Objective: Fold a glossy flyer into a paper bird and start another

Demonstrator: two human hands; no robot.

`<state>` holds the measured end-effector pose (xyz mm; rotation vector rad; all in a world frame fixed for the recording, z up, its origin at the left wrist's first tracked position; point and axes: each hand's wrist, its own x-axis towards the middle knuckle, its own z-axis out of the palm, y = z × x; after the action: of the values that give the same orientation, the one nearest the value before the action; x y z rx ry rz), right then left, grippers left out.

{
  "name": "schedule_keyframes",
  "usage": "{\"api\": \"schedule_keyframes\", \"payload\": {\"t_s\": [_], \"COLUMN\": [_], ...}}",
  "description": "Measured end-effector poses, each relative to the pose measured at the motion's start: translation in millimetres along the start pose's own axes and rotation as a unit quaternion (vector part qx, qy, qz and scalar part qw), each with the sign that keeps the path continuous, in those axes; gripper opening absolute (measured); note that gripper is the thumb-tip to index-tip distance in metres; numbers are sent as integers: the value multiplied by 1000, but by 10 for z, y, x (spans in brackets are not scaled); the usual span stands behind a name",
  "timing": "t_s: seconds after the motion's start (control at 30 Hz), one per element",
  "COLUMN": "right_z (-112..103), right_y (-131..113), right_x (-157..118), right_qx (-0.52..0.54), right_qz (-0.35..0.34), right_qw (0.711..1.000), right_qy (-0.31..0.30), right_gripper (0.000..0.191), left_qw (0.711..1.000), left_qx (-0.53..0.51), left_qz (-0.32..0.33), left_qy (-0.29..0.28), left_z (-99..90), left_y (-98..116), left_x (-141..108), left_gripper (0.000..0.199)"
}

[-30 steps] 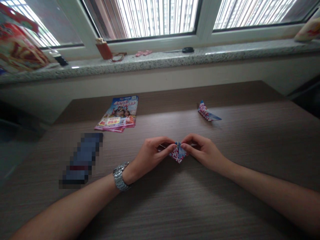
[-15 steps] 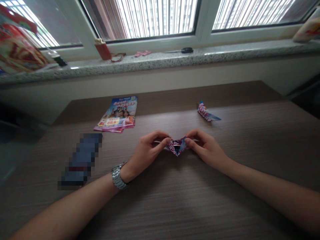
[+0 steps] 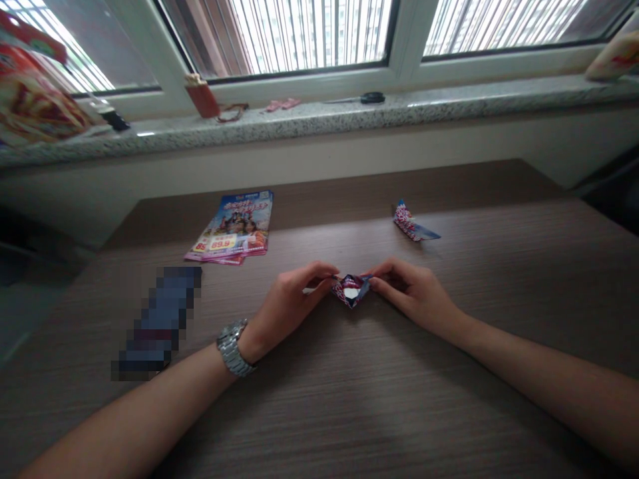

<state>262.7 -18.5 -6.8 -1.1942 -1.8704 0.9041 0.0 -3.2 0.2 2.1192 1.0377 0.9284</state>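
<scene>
Grip pinching opposite sides, left hand (image 3: 285,297) and right hand (image 3: 420,293) hold folded paper (image 3: 342,291) open; uneven pulling could tear it.

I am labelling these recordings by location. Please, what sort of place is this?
Probably a room in a home: a bare wooden table below a window, with a food packet on the stone sill.

Got a pixelated dark slab (image 3: 160,313) on the table (image 3: 319,412), plus some red container (image 3: 204,100) and pink bits (image 3: 283,104) on the sill (image 3: 309,121)
</scene>
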Motion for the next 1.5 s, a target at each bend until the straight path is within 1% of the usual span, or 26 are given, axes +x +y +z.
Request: {"api": "schedule_keyframes", "payload": {"t_s": [0.1, 0.17, 0.23, 0.3, 0.4, 0.47, 0.53, 0.7, 0.83, 1.03, 1.23, 1.5], "right_z": [5, 1, -7, -18, -37, -53, -69, -97, -95, -99, -104, -93], "right_y": [12, 12, 5, -2, -5, -7, -13, -36, -24, 23, 28, 73], "right_x": [-4, -5, -4, -2, 4, 7, 9, 7, 11, 17, 15, 5], "right_qx": [-33, -66, -111, -163, -211, -229, -245, -273, -290, -275, -253, -220], "right_qz": [-26, -71, -127, -172, -203, -210, -216, -246, -257, -245, -235, -222], "right_qw": [999, 995, 985, 970, 953, 947, 941, 924, 917, 926, 935, 947], "right_qy": [7, 4, -22, -56, -74, -78, -84, -101, -96, -88, -85, -73], "right_gripper": [12, 15, 22, 25, 24, 25, 27, 32, 27, 21, 20, 16], "left_qw": [999, 998, 997, 995, 988, 983, 979, 975, 975, 974, 972, 968], "left_qx": [34, 48, 56, 70, 98, 105, 113, 139, 135, 143, 156, 171], "left_qz": [20, 32, 46, 60, 90, 114, 126, 135, 139, 137, 129, 135], "left_qy": [-12, -16, -19, -31, -74, -102, -113, -111, -112, -114, -122, -125], "left_z": [0, 3, 7, 2, -31, -59, -78, -69, -59, -79, -96, -102], "left_y": [28, 33, 26, 18, 29, 46, 55, 14, 2, 25, 22, 19], "left_x": [-3, -5, -9, -11, -6, 1, 3, -10, -7, 0, -1, 0], "left_gripper": [14, 14, 14, 16, 24, 28, 27, 25, 22, 16, 13, 16]}}
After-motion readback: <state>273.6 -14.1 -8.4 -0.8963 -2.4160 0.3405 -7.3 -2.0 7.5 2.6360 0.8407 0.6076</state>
